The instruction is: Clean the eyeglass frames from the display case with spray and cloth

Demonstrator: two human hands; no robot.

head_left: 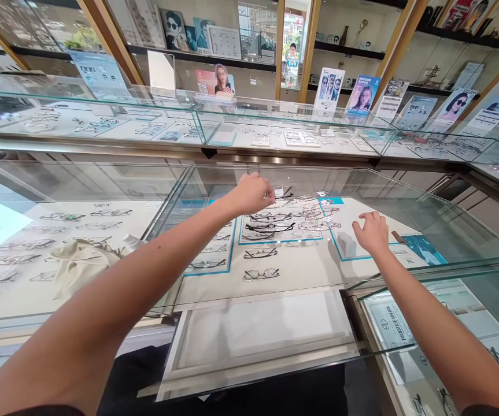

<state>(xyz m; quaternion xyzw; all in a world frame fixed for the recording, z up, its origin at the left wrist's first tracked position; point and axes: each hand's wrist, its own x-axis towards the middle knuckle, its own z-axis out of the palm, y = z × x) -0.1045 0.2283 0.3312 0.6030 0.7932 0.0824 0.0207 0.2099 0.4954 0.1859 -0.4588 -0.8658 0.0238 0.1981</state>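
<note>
My left hand reaches over the far part of the glass display case, fingers curled downward. Close beside its fingertips is a pair of glasses with a white tag; whether the fingers grip anything is hidden. Below it, several dark-framed glasses lie in a row on a blue-edged panel. Nearer me are a dark pair and a round-lens pair. My right hand hovers over the right panel, thumb apart from loosely bent fingers, with nothing visible in it. Pinkish, thin-framed glasses lie to its left.
A beige cloth rests on the left case beside more glasses. The case's rear sliding panel is in front of me. Glass edges border the right side. Another counter with eyewear and upright posters runs along the back.
</note>
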